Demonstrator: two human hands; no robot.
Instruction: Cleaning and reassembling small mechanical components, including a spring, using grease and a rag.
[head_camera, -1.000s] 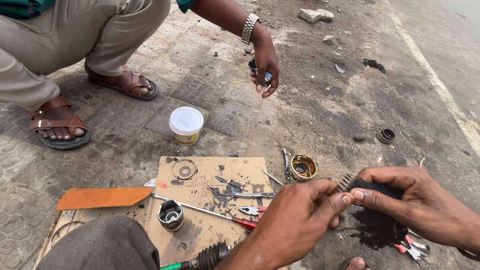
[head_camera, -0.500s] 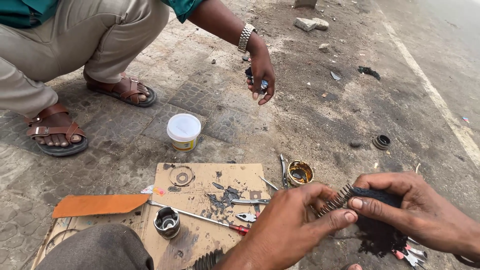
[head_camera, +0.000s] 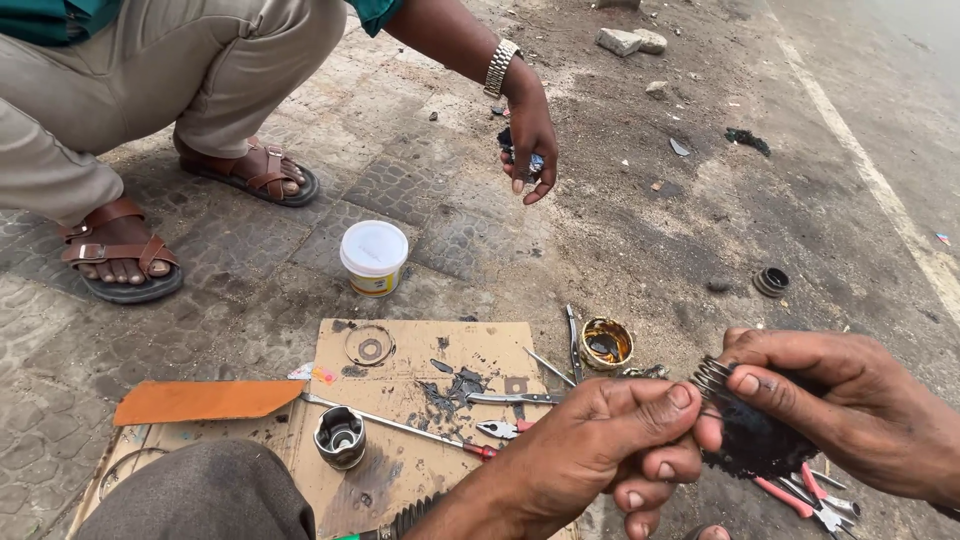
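Greasy black rubber boot with its coiled metal spring sits low right in my view, between both hands. Going left to right, I see an orange strip on the cardboard sheet, a metal socket, a white tub, pliers and a grease tin. My left hand pinches the spring's edge; my right hand grips the boot. I judge the spring only partly seated. Another person's hand holds a small dark part.
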